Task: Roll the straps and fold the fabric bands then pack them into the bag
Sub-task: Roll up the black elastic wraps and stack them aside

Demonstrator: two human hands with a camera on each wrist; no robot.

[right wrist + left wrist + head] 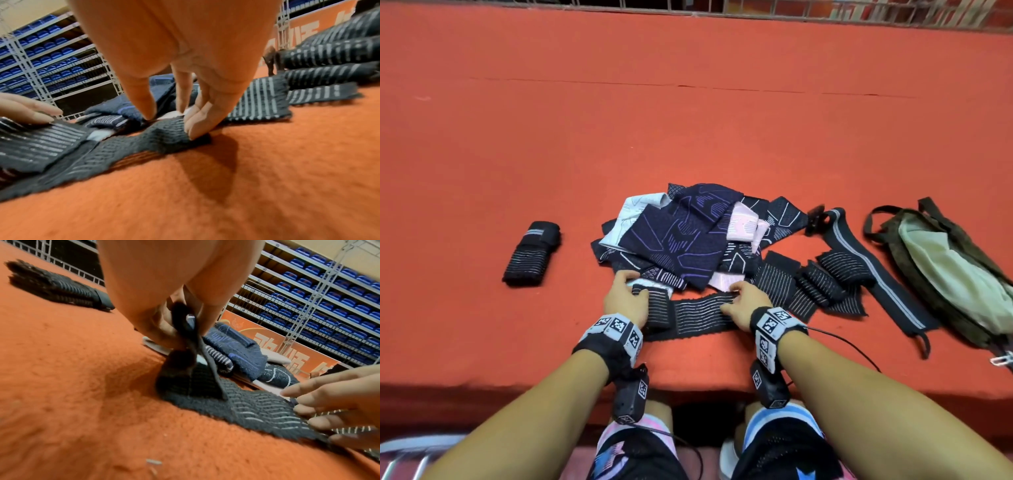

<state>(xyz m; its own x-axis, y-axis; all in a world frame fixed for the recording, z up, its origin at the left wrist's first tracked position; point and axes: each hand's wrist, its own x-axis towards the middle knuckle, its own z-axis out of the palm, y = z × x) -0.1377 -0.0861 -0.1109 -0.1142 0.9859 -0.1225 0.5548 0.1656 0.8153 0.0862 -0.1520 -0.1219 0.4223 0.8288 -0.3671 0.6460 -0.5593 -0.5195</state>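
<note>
A black strap with white stripes (698,313) lies flat near the table's front edge, between my hands. My left hand (635,287) pinches its turned-over left end; the left wrist view shows the thumb and fingers (164,327) gripping the dark end and its thin loop. My right hand (732,298) presses fingertips (193,129) onto the strap's right part, which bulges a little under them. Just behind the strap is a pile of navy, purple and pale fabric bands (681,236). An olive bag (945,274) with a pale lining lies open at the far right.
One rolled strap (532,253) rests alone at the left. Loose striped straps (825,277) and a long grey-lined strap (873,270) lie between the pile and the bag. The orange felt table (688,120) stretches far back to a wire fence.
</note>
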